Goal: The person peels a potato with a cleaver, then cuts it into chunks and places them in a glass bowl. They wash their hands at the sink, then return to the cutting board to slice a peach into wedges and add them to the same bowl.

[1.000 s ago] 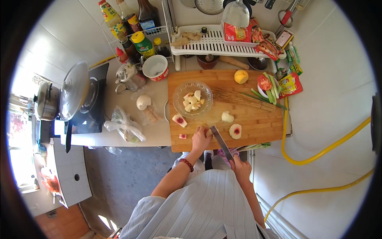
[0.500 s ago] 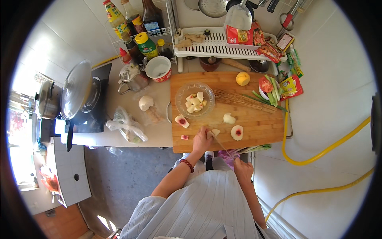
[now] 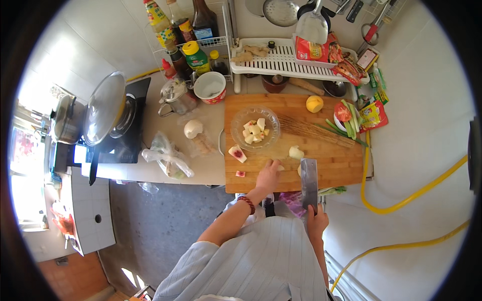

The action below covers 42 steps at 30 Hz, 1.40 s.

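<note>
My right hand (image 3: 317, 220) is closed round the handle of a cleaver (image 3: 310, 183), whose broad blade points away from me over the front edge of the wooden cutting board (image 3: 336, 173). Fingers of my left hand (image 3: 269, 175) are bent down on a pale peach piece (image 3: 280, 168), mostly hidden by them. Behind the blade, another peach piece is almost covered. A red-centred peach chunk (image 3: 237, 154) and a small red scrap (image 3: 240, 174) lie to the left. Peach cubes (image 3: 255, 131) fill part of a clear glass bowl (image 3: 275, 128); a peeled pale piece (image 3: 296, 152) sits right of it.
Bamboo sticks (image 3: 316, 131), a yellow round fruit (image 3: 315, 104) and a small dish with tomato (image 3: 343, 112) and green strips are on the board's far side. Left stand a white bowl (image 3: 210, 86), a metal pot (image 3: 176, 98) and a stove (image 3: 118, 150). A rack (image 3: 281, 65) stands behind.
The cleaver has swung away from the peach piece under my left hand and turned, its blade now broadside over the board's right front. The whole view has shifted slightly.
</note>
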### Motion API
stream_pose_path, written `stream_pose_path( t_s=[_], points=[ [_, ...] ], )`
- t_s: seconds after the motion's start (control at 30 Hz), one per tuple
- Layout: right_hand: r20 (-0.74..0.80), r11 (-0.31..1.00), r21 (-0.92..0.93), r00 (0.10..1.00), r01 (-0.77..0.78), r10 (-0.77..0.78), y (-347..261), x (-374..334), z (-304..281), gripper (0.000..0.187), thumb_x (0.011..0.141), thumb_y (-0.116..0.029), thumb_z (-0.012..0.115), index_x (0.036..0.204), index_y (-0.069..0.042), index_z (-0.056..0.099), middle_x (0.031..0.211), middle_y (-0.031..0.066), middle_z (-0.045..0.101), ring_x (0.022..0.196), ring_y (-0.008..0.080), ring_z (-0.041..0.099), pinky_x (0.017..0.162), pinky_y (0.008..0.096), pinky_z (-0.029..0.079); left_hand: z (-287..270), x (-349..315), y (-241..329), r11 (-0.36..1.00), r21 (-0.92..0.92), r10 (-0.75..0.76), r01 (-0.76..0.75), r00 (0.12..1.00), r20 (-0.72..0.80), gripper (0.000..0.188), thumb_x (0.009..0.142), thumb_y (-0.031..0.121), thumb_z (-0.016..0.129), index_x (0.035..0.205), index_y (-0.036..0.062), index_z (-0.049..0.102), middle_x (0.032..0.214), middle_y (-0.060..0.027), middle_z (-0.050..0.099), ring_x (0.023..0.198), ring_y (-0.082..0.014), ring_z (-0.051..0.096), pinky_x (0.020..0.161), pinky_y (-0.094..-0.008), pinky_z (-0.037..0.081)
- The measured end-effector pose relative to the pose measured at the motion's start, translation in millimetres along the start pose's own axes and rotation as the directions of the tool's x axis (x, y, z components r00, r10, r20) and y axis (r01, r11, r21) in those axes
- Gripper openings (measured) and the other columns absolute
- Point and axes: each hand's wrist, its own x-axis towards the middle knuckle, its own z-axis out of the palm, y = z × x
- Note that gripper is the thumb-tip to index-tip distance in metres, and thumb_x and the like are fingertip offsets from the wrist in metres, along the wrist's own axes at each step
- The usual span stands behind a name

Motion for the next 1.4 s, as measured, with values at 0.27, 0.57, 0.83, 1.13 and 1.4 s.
stream_pose_path(
  t_s=[0.27, 0.57, 0.83, 1.13, 1.4],
  points=[
    [-0.014, 0.923, 0.28, 0.96, -0.265, 0.28, 13.8, -2.9, -12.5, 0.02, 0.081, -0.023, 0.059, 0.08, -0.004, 0.054, 0.063, 0.0155, 0.058, 0.058, 0.0362, 0.056, 0.053, 0.0424, 0.042, -103.0, 37.4, 5.7, 0.98, 0.071, 0.2, -0.188, 0.884, -0.423, 0.036, 0.071, -0.002, 0.057, 0.105, 0.0061, 0.049, 0.101, -0.0196, 0.049, 0.097, -0.0366, 0.048, 0.082, -0.0428, 0.041],
    [0.027, 0.835, 0.371, 0.904, -0.405, 0.427, 23.7, -17.3, -8.1, 0.021, 0.08, -0.023, 0.061, 0.078, -0.003, 0.054, 0.063, 0.0159, 0.057, 0.059, 0.0352, 0.056, 0.054, 0.0403, 0.041, -59.2, 48.9, 27.3, 0.917, 0.16, 0.388, -0.364, 0.908, -0.158, 0.036, 0.069, 0.001, 0.06, 0.103, 0.0068, 0.055, 0.115, -0.0109, 0.048, 0.107, -0.0304, 0.045, 0.084, -0.0389, 0.044],
    [0.036, 0.831, 0.284, 0.871, -0.479, 0.49, 16.5, -34.8, -21.0, 0.022, 0.078, -0.019, 0.063, 0.079, 0.001, 0.054, 0.06, 0.0146, 0.054, 0.053, 0.025, 0.051, 0.053, 0.0354, 0.041, 21.7, 73.0, 46.5, 0.813, 0.486, 0.269, -0.321, 0.947, 0.177, 0.044, 0.067, 0.004, 0.063, 0.109, 0.0072, 0.052, 0.113, -0.0083, 0.043, 0.107, -0.027, 0.044, 0.083, -0.0393, 0.045],
    [-0.02, 0.854, 0.229, 0.874, -0.468, 0.485, 25.2, -53.1, -21.9, 0.026, 0.079, -0.026, 0.063, 0.071, -0.003, 0.053, 0.059, 0.0172, 0.057, 0.057, 0.0394, 0.055, 0.052, 0.0465, 0.04, 21.4, 88.5, 48.4, 0.689, 0.626, 0.276, -0.365, 0.931, 0.238, 0.048, 0.062, 0.012, 0.072, 0.104, 0.0058, 0.05, 0.11, -0.0095, 0.043, 0.101, -0.0275, 0.048, 0.08, -0.0424, 0.045],
    [0.011, 0.941, 0.174, 0.956, -0.291, 0.293, 13.2, -25.0, -17.1, 0.024, 0.079, -0.027, 0.062, 0.075, -0.006, 0.053, 0.061, 0.0145, 0.058, 0.057, 0.0368, 0.055, 0.053, 0.0463, 0.04, -5.5, 40.3, 16.2, 0.975, 0.185, 0.112, -0.121, 0.992, 0.06, 0.044, 0.062, 0.013, 0.071, 0.097, 0.0042, 0.046, 0.091, -0.0158, 0.054, 0.086, -0.0334, 0.055, 0.071, -0.0414, 0.045]
  ],
)
